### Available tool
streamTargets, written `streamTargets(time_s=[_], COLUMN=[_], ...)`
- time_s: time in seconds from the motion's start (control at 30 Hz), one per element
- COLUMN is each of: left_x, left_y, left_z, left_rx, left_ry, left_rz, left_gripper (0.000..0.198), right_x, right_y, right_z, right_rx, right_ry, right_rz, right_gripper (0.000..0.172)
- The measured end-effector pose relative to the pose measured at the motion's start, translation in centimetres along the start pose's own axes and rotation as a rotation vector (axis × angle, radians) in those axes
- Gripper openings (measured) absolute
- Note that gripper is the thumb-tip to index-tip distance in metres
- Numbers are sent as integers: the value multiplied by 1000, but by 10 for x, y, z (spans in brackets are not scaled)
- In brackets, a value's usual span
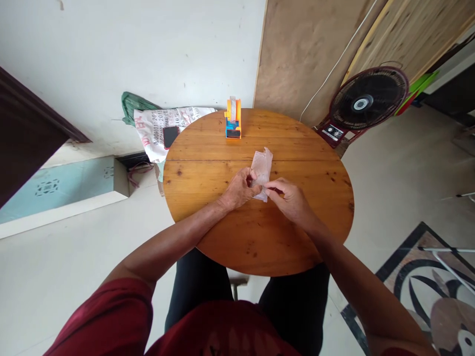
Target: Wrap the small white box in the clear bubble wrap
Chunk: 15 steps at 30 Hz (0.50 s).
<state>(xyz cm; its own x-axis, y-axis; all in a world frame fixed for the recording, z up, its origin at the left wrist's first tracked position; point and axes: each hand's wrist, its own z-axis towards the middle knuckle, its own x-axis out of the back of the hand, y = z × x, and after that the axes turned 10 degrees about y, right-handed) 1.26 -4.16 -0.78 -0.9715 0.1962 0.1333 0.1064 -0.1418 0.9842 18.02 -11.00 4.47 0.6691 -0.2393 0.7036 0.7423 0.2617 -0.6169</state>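
Observation:
A crumpled, pale pinkish sheet of thin wrapping, perhaps plastic [262,164], lies near the middle of the round wooden table. My left hand [240,189] pinches its left edge between thumb and fingers. From the other side, my right hand [287,197] grips the lower right part of the wrapping with thumb and index finger. Both sets of fingertips are close together, and whatever the wrapping may contain is hidden. Beyond my hands an orange and blue tape dispenser [233,118] with a roll of tape stands near the table's far edge.
The round table [256,242] reaches up to the wall. At its left a printed white sack [148,129] carries a dark, flat, red-edged object [171,136]. A floor fan [365,101] stands at the right. A pale blue box-like piece [63,185] lies on the left.

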Motion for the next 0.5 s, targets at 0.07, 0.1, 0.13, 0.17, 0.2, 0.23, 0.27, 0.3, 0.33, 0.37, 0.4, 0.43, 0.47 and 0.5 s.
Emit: streamTargets(time_s=[0.07,0.1,0.13,0.17,0.2,0.23,0.27,0.3,0.33,0.37,0.4,0.43,0.47,0.5], left_x=[1,2,2,3,3,4,4,4,5,4,4,4,4,4], left_y=[0,0,1,2,4,6,8,9,10,11,11,10,8,7], left_z=[0,-1,-2,-3,-4,-5,-6,-6,-7,-7,-7,-6,-6,-5], left_rx=[-21,-34,-49,-61,-69,-70,-68,-65,-65,-70,-78,-87,-96,-103], left_ry=[9,18,28,34,36,34,31,29,34,44,58,65,65,58], left_rz=[14,30,44,55,64,69,77,89,107,127,145,160,170,175], left_gripper=[27,27,26,25,23,21,21,22,25,27,29,29,29,27], right_x=[-8,-11,-12,-13,-13,-12,-12,-11,-10,-10,-9,-9,-8,-7], right_y=[6,8,10,11,13,13,14,14,13,12,11,10,8,7], right_z=[0,0,0,1,1,2,3,4,5,6,7,7,8,9], right_rx=[31,44,57,69,80,87,91,92,91,88,82,75,66,52], right_ry=[23,33,36,34,30,24,17,12,7,4,-3,-13,-27,-45], right_rz=[-28,-35,-37,-33,-27,-22,-22,-27,-33,-38,-39,-32,-18,5], right_gripper=[21,21,20,19,19,18,17,16,14,14,13,13,14,16])
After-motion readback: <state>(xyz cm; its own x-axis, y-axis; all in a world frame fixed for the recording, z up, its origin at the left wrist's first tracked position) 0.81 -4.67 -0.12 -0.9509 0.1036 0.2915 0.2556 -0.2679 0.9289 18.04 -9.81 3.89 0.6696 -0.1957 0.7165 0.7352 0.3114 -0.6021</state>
